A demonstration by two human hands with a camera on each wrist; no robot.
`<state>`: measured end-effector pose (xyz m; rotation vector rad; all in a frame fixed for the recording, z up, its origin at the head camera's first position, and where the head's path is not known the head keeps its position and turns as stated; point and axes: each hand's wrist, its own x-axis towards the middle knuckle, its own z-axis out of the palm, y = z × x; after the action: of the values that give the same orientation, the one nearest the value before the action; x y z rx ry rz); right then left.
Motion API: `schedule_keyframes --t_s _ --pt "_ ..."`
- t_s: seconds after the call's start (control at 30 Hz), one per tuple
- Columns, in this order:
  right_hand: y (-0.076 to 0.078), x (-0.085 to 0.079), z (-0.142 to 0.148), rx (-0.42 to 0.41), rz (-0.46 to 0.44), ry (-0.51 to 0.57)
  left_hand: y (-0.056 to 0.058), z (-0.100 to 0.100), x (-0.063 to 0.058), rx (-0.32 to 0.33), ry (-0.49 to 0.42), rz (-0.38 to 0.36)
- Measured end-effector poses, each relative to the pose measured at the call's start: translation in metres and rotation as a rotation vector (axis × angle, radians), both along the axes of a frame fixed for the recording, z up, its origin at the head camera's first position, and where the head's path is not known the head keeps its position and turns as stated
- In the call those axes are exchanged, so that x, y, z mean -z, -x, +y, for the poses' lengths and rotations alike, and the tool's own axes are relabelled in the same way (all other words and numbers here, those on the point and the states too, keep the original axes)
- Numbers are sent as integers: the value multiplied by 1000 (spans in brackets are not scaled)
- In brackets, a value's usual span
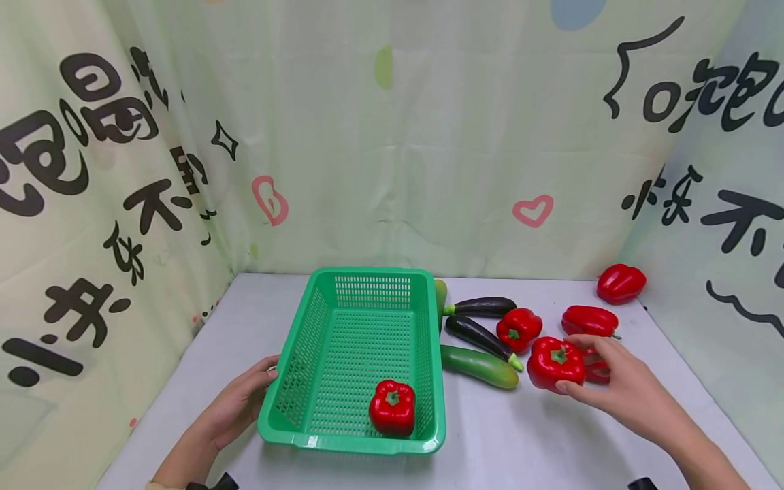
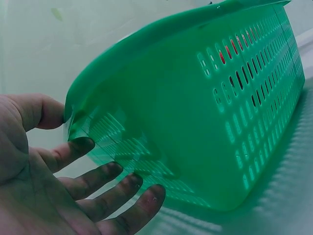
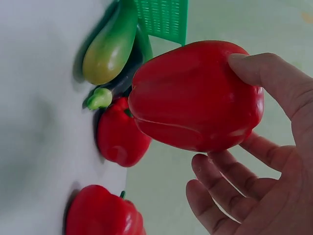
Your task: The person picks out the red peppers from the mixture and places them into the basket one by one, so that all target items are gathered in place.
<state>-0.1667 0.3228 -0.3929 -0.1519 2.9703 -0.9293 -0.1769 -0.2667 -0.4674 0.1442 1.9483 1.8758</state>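
My right hand [image 1: 618, 384] grips a red bell pepper [image 1: 556, 365] at the table's right side, its green stem toward the head camera. In the right wrist view, the thumb presses one side of the pepper [image 3: 195, 98] and the fingers lie on the other. My left hand [image 1: 241, 395] holds the left edge of a green plastic basket [image 1: 352, 446]. In the left wrist view, the thumb and forefinger meet the basket [image 2: 146, 112] at its rim; the other fingers spread beside its outer wall. A red bell pepper [image 1: 393, 408] sits in the basket's near right corner.
Right of the basket lie two dark eggplants [image 1: 480, 335], a green cucumber-like vegetable [image 1: 480, 366] and another partly hidden green one [image 1: 440, 299]. More red bell peppers [image 1: 519, 329] rest on the white table [image 1: 520, 449], toward the right edge. Printed curtains surround the table.
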Motion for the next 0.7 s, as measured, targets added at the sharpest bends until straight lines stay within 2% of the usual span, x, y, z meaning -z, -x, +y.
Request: schedule_keyframes --t_s 0.47,0.7 --pt "3 -18 -38 -85 128 25 -1 0 0 -6 -4 4" --pt "5 -25 -53 -113 155 22 0 1 1 -7 -10 -4"
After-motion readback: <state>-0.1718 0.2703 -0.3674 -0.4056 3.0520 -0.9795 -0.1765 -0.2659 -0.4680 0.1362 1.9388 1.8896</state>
